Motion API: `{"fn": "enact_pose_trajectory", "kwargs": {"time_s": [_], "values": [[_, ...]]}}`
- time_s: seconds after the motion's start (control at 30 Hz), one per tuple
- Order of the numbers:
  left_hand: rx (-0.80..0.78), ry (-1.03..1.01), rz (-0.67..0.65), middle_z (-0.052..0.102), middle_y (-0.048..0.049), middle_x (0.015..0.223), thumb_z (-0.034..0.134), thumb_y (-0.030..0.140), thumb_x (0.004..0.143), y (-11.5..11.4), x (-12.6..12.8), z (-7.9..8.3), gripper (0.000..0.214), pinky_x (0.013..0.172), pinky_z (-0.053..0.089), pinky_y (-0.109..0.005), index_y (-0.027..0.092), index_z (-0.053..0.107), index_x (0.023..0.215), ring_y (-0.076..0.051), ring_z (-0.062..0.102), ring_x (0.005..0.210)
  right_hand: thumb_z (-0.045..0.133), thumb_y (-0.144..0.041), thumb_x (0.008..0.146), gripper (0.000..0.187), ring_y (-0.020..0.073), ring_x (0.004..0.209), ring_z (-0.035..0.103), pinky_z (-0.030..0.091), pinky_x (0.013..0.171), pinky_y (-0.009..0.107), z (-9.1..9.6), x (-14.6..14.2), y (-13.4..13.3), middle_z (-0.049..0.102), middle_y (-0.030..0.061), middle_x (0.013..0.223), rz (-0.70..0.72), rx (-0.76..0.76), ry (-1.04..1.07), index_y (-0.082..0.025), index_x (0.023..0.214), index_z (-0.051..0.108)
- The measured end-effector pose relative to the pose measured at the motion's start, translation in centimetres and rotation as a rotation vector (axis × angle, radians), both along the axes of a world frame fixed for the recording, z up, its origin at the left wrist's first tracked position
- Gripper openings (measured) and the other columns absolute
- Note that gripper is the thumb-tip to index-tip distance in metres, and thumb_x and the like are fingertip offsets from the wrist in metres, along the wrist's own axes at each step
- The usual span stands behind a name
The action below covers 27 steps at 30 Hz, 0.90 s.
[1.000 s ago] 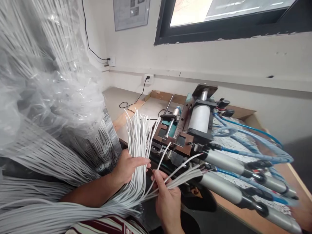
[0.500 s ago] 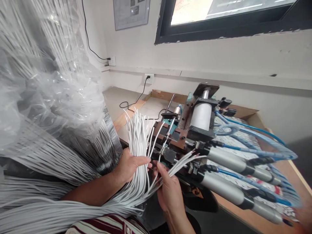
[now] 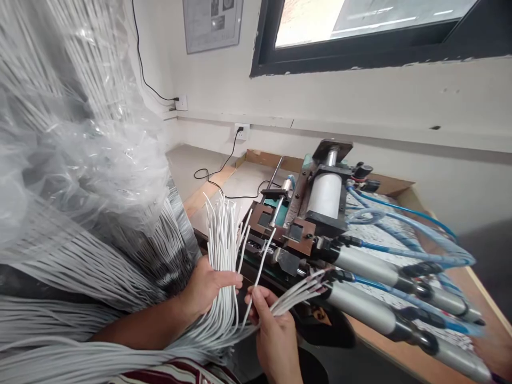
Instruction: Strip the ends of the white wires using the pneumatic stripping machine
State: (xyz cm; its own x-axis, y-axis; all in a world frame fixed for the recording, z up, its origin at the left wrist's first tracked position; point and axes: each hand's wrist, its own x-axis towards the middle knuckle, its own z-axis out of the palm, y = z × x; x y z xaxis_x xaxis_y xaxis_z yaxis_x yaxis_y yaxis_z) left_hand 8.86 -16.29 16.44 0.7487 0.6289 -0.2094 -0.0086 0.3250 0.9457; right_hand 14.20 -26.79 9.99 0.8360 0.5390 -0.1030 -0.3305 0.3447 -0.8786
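Note:
My left hand point(image 3: 208, 285) is closed round an upright bunch of thin white wires point(image 3: 224, 229) whose ends fan out above the fingers. My right hand point(image 3: 272, 333) is just to its right, closed on a smaller splay of white wires point(image 3: 298, 290) that points right toward the machine point(image 3: 304, 224). One single wire point(image 3: 262, 261) rises from the right hand's fingertips up to the machine's front jaws. All these wires run back down to a big bundle across my lap point(image 3: 80, 352).
The machine has a white cylinder point(image 3: 325, 194), grey air cylinders point(image 3: 368, 312) and blue hoses point(image 3: 416, 234) on a wooden bench point(image 3: 400, 352). A mass of white wires in clear plastic wrap point(image 3: 80, 160) fills the left. A black cable point(image 3: 218, 173) runs to a wall socket.
The right hand has drawn slightly back and down, its splayed wires now lower; one wire stays raised toward the machine's jaws. The left hand keeps its bunch nearly still.

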Motion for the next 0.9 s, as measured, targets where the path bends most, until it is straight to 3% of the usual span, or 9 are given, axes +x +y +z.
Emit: {"fn": "enact_pose_trajectory", "kwargs": {"time_s": [0.3, 0.47, 0.57, 0.7, 0.9], "values": [[-0.005, 0.016, 0.009, 0.059, 0.001, 0.049, 0.073, 0.016, 0.05, -0.1, 0.1, -0.1, 0.018, 0.048, 0.044, -0.026, 0.012, 0.062, 0.063, -0.012, 0.054, 0.045, 0.074, -0.044, 0.057, 0.033, 0.0081, 0.044, 0.034, 0.024, 0.043, 0.021, 1.0, -0.2, 0.0, 0.048, -0.002, 0.051, -0.011, 0.02, 0.139, -0.015, 0.058, 0.059], [0.023, -0.001, -0.005, 0.06, 0.0001, 0.05, 0.073, 0.016, 0.049, -0.1, 0.2, -0.1, 0.018, 0.051, 0.043, -0.026, 0.011, 0.063, 0.063, -0.013, 0.054, 0.048, 0.074, -0.043, 0.058, 0.036, 0.0091, 0.045, 0.035, 0.025, 0.044, 0.022, 1.7, 0.5, 0.7, 0.045, -0.0039, 0.05, 0.029, 0.029, 0.186, -0.014, 0.078, 0.067], [0.052, -0.061, -0.046, 0.062, -0.0009, 0.055, 0.073, 0.014, 0.049, -0.3, 0.1, 0.2, 0.017, 0.054, 0.042, -0.026, 0.011, 0.064, 0.064, -0.014, 0.054, 0.053, 0.076, -0.042, 0.056, 0.036, 0.0087, 0.046, 0.035, 0.027, 0.046, 0.023, 1.6, 0.8, 1.3, 0.048, -0.0031, 0.05, 0.084, 0.03, 0.146, -0.013, 0.076, 0.068], [0.007, -0.115, -0.073, 0.064, -0.0006, 0.061, 0.073, 0.011, 0.048, -0.3, 0.1, 0.6, 0.024, 0.058, 0.043, -0.027, 0.011, 0.065, 0.071, -0.014, 0.055, 0.057, 0.078, -0.039, 0.056, 0.032, 0.011, 0.054, 0.043, 0.034, 0.053, 0.025, 1.2, 0.5, 1.6, 0.058, -0.0001, 0.061, -0.08, 0.015, 0.068, -0.015, 0.074, 0.068], [-0.036, -0.04, -0.012, 0.061, -0.0008, 0.052, 0.072, 0.013, 0.048, 0.1, 0.3, 0.8, 0.015, 0.053, 0.043, -0.027, 0.011, 0.063, 0.059, -0.014, 0.055, 0.05, 0.077, -0.04, 0.055, 0.03, 0.011, 0.051, 0.045, 0.035, 0.048, 0.025, 2.2, 0.7, 1.7, 0.055, -0.0007, 0.057, -0.202, 0.055, 0.107, -0.015, 0.065, 0.063]]}}
